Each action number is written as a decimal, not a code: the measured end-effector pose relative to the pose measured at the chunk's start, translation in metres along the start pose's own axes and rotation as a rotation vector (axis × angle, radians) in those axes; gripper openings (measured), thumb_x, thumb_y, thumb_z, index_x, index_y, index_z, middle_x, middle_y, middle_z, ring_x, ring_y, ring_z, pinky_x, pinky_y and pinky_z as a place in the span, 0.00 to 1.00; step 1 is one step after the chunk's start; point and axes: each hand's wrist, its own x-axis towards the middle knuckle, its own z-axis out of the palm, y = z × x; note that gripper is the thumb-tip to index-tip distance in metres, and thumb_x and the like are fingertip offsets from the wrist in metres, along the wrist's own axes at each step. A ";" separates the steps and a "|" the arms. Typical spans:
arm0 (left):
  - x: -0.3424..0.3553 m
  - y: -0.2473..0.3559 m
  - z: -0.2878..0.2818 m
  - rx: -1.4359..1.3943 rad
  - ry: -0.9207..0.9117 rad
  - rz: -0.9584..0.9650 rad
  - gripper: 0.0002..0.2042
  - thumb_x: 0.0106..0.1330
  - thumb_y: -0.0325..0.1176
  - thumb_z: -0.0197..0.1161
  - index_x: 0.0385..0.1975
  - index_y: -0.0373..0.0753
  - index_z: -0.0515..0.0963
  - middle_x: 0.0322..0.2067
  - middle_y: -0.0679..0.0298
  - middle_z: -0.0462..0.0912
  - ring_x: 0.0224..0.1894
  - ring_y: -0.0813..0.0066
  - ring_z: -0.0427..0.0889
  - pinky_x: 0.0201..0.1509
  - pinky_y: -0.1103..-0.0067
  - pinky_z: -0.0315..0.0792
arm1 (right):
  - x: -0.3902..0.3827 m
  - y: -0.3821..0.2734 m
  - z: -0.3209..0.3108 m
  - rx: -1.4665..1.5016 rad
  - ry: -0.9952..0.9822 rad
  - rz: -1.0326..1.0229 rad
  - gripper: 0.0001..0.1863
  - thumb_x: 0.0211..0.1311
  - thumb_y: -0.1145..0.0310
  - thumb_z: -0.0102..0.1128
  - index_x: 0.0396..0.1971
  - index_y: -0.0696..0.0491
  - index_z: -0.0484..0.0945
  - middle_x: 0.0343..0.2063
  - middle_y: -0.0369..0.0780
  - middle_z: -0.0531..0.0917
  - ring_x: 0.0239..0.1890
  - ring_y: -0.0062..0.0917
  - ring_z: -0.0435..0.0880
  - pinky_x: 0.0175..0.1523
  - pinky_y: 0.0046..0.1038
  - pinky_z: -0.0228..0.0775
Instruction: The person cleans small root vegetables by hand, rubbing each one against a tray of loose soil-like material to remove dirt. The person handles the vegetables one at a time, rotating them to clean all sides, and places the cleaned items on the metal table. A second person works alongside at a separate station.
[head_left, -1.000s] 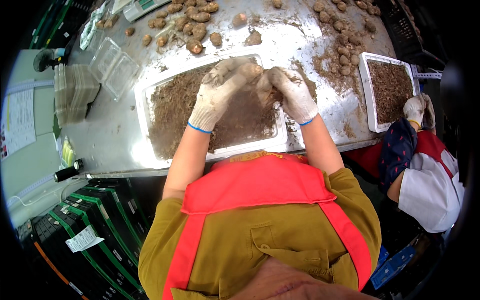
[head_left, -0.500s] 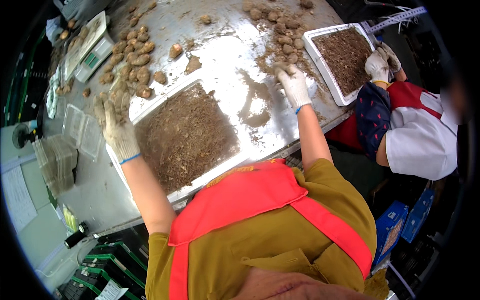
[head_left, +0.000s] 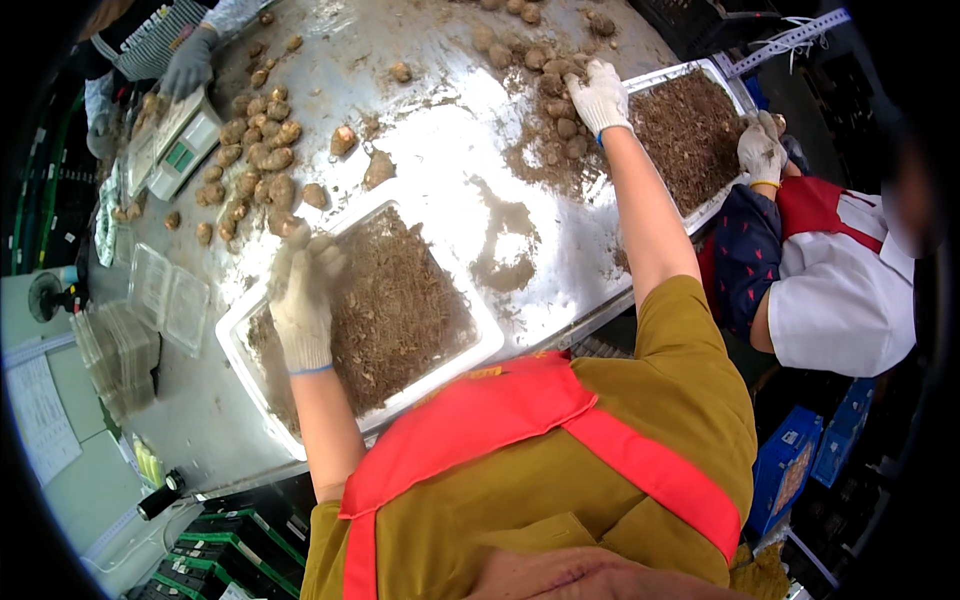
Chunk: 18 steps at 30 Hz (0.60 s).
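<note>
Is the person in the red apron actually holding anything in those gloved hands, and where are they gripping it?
It cannot be told for sure. The left hand is blurred over the white tray of brown soil; the right hand rests on the brown bulbs, none visibly gripped.

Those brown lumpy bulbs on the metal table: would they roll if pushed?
The bulbs look rounded but knobbly, so probably a short wobble, not a long roll. Soil on the table likely slows them. The right hand rests among some, suggesting they are firm.
</note>
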 end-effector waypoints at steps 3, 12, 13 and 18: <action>-0.002 -0.004 -0.002 0.047 -0.020 -0.019 0.22 0.73 0.37 0.58 0.61 0.30 0.68 0.46 0.52 0.81 0.44 0.67 0.83 0.51 0.70 0.80 | 0.025 -0.002 0.002 -0.128 -0.192 0.050 0.32 0.65 0.42 0.54 0.58 0.52 0.74 0.61 0.51 0.73 0.64 0.47 0.69 0.66 0.46 0.62; 0.000 -0.024 0.016 0.115 -0.005 -0.087 0.21 0.72 0.34 0.58 0.59 0.29 0.70 0.45 0.52 0.82 0.42 0.67 0.83 0.50 0.72 0.80 | -0.025 -0.036 0.010 -0.150 -0.224 -0.241 0.33 0.63 0.46 0.53 0.62 0.51 0.66 0.58 0.51 0.72 0.64 0.46 0.67 0.68 0.51 0.53; 0.000 -0.024 0.020 0.124 -0.016 -0.092 0.20 0.72 0.34 0.59 0.59 0.29 0.70 0.45 0.52 0.82 0.43 0.67 0.83 0.51 0.71 0.80 | -0.043 -0.031 0.009 -0.124 -0.177 -0.281 0.32 0.61 0.47 0.55 0.60 0.52 0.68 0.58 0.52 0.72 0.63 0.46 0.67 0.68 0.50 0.53; 0.001 -0.028 0.015 0.145 -0.060 -0.098 0.20 0.72 0.34 0.58 0.59 0.29 0.70 0.46 0.53 0.81 0.43 0.67 0.83 0.51 0.71 0.79 | -0.100 -0.025 -0.028 0.059 -0.125 -0.404 0.22 0.60 0.55 0.57 0.49 0.53 0.79 0.55 0.48 0.76 0.58 0.42 0.71 0.64 0.43 0.62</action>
